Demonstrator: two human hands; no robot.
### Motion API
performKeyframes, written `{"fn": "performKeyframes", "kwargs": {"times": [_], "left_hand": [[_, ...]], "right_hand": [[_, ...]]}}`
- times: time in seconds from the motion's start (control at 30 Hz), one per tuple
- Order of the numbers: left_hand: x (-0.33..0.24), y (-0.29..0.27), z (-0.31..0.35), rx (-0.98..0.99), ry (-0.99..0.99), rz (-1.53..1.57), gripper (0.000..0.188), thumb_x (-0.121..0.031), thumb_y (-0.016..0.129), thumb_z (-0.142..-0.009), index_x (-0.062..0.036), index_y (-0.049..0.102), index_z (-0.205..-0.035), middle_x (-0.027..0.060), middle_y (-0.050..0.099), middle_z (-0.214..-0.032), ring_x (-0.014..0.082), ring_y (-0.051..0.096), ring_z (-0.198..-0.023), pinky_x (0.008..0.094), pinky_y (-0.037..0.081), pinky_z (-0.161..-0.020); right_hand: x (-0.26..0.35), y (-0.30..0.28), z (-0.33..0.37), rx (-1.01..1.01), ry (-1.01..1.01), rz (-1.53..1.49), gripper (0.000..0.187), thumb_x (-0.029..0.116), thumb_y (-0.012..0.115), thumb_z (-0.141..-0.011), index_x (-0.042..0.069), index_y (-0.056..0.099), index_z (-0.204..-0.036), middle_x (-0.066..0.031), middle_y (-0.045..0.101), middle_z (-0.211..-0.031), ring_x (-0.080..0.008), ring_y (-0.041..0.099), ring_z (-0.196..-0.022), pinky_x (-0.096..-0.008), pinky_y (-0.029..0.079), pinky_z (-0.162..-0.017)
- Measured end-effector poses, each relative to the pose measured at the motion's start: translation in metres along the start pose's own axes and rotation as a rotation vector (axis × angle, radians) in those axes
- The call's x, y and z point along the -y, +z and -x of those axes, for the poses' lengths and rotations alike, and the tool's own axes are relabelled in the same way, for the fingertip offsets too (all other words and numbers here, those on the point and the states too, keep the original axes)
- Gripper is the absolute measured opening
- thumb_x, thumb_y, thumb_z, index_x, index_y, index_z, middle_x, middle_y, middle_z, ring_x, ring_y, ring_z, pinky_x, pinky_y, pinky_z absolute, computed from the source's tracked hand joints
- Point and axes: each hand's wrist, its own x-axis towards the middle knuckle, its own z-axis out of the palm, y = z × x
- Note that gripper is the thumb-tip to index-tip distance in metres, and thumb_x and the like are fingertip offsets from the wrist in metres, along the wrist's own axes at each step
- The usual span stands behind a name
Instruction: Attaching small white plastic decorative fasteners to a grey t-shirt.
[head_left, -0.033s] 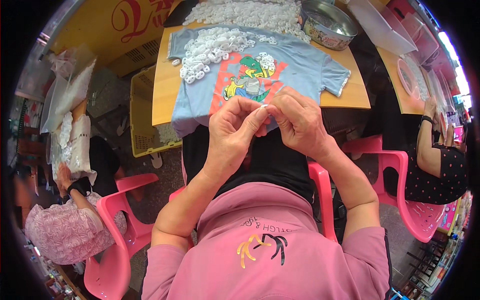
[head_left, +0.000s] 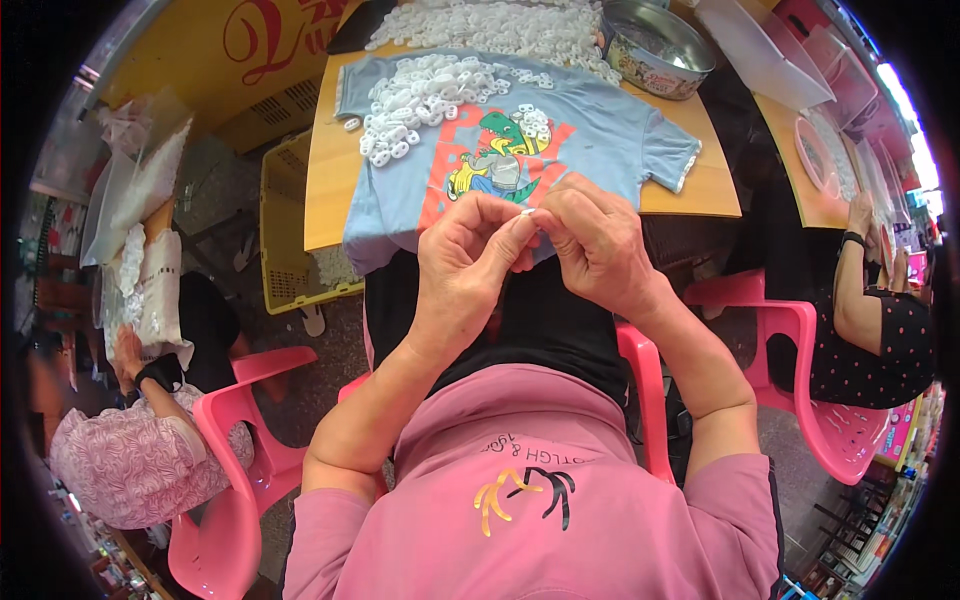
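pinching small white piece between fingertips of left hand and right hand, both closed on it, hands touching at frame centre. blue t-shirt spread on wooden table at 12 o'clock, heap of white pieces on shirt. metal tin at 1 o'clock.

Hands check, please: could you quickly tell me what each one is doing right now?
Left hand: closed, pinching a small white piece at the fingertips.
Right hand: closed, pinching the same small white piece.
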Motion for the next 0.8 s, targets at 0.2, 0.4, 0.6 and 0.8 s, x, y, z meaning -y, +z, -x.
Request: {"fn": "performKeyframes", "kwargs": {"times": [0.2, 0.4, 0.6, 0.8], "left_hand": [[0.011, -0.009, -0.01, -0.008, 0.01, -0.118, 0.013, -0.013, 0.064, -0.092, -0.0001, 0.06, -0.092, 0.002, 0.063, -0.08, 0.0055, 0.056, -0.068, 0.0198, 0.046, -0.061], [0.011, -0.025, -0.008, 0.069, -0.114, 0.029, 0.014, -0.014, 0.063, -0.093, -0.0008, 0.058, -0.093, 0.0036, 0.063, -0.08, 0.0073, 0.057, -0.069, 0.0215, 0.047, -0.063], [0.009, -0.024, 0.001, 0.076, -0.135, 0.11, 0.013, -0.013, 0.062, -0.093, -0.001, 0.057, -0.093, 0.0041, 0.063, -0.08, 0.0082, 0.057, -0.068, 0.0221, 0.047, -0.063], [0.01, -0.013, 0.004, -0.034, -0.06, 0.062, 0.011, -0.011, 0.064, -0.092, -0.0011, 0.059, -0.093, 0.0044, 0.064, -0.082, 0.0078, 0.057, -0.068, 0.0216, 0.046, -0.063]], "right_hand": [[-0.008, 0.01, 0.006, 0.044, 0.129, 0.012, 0.013, 0.003, 0.059, -0.09, -0.001, 0.051, -0.081, -0.0134, 0.048, -0.072, -0.0318, 0.05, -0.061, -0.0387, 0.041, -0.053], [-0.005, 0.003, 0.003, 0.17, 0.139, -0.07, 0.009, 0.005, 0.058, -0.091, 0.0, 0.053, -0.086, -0.0134, 0.051, -0.078, -0.0328, 0.052, -0.065, -0.0389, 0.042, -0.056], [0.0, 0.006, 0.004, 0.128, 0.067, -0.053, 0.009, 0.005, 0.059, -0.091, -0.001, 0.054, -0.086, -0.0127, 0.05, -0.072, -0.03, 0.053, -0.062, -0.038, 0.042, -0.055], [0.003, 0.017, 0.003, 0.063, 0.087, -0.008, 0.012, 0.003, 0.06, -0.089, -0.001, 0.052, -0.081, -0.0122, 0.049, -0.069, -0.0295, 0.051, -0.06, -0.0377, 0.041, -0.052]]}}
